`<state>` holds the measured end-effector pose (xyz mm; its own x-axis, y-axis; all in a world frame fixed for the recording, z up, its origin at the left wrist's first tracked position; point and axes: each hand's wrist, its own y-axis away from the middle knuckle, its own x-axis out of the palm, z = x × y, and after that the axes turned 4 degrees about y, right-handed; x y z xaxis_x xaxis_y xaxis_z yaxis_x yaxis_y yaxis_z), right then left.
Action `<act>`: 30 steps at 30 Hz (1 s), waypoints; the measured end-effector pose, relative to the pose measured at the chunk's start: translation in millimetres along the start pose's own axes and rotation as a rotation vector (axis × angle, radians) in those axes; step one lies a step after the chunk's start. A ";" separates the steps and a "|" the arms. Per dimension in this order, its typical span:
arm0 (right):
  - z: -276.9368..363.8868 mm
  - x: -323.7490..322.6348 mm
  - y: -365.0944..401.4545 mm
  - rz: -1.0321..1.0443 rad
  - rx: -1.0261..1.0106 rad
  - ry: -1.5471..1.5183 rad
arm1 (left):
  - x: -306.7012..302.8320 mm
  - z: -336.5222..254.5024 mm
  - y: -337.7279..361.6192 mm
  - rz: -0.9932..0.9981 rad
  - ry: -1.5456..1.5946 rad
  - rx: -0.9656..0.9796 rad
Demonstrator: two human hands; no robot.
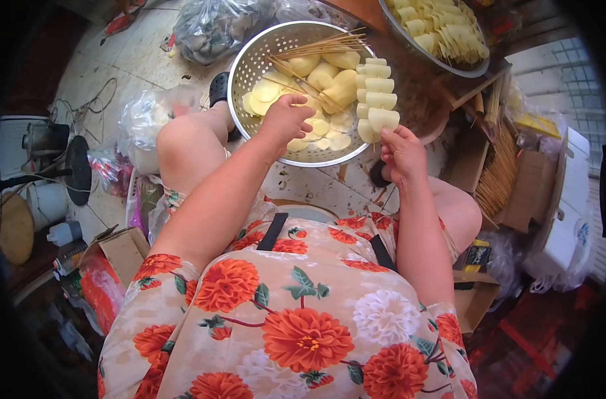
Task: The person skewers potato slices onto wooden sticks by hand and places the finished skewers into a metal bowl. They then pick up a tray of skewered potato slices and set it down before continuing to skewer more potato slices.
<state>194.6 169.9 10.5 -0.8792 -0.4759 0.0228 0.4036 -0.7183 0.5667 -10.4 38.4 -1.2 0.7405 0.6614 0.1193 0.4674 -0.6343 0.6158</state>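
My right hand [404, 154] pinches the lower end of a skewer threaded with overlapping pale yellow potato slices [381, 100], held upright beside the rim of a metal colander [240, 63]. Over the colander is my left hand [286, 125], its fingers bent and apart above loose potato slices [323, 128]; no held slice shows in it. Paler round slices [264, 90] lie at the colander's left side. Whole peeled potatoes [343, 86] sit toward the back, with a bundle of bamboo skewers [316, 48] across them and the rim.
A second metal bowl [442, 63] at the upper right holds many slice-covered skewers [442, 30]. Cardboard boxes with bamboo sticks [497, 169] stand to my right. Plastic bags [216, 30] lie beyond the colander and by my left knee. A fan [78, 170] and cables are at far left.
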 end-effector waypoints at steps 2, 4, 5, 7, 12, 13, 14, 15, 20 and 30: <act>-0.8 1.3 -1.8 -0.019 0.023 0.024 | -4.8 6.0 -5.5 -0.033 -0.099 0.014; -3.8 2.5 -3.9 -0.037 0.050 0.044 | -14.0 14.3 -20.2 -0.076 -0.370 0.157; -6.6 0.6 -5.3 -0.057 0.027 0.077 | -18.6 14.3 -25.9 -0.079 -0.373 0.152; -10.9 -2.1 -4.3 -0.075 0.016 0.104 | -25.9 12.8 -34.0 -0.178 -0.623 0.295; -9.4 -1.1 5.7 -0.145 -0.029 0.129 | -37.2 -0.3 -34.0 -0.184 -0.868 0.361; -9.2 -1.5 7.4 -0.164 -0.030 0.126 | -37.5 1.3 -32.5 -0.184 -0.870 0.361; -9.9 -2.2 8.6 -0.164 -0.028 0.125 | -37.2 3.0 -31.2 -0.143 -0.941 0.354; -10.8 -2.8 9.6 -0.176 -0.023 0.123 | -36.9 5.1 -30.0 -0.100 -1.011 0.347; -13.7 -3.5 16.9 -0.191 0.011 0.129 | -31.6 15.1 -27.2 -0.052 -1.121 0.351; 5.7 36.5 46.6 -0.225 -0.721 0.873 | -21.4 16.7 -10.3 -0.042 -1.534 0.510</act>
<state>179.9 122.0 42.4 -0.5886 -0.2870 -0.7558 0.5579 -0.8208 -0.1227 -23.0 24.1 -23.1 0.3382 -0.1227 -0.9330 0.3702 -0.8942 0.2517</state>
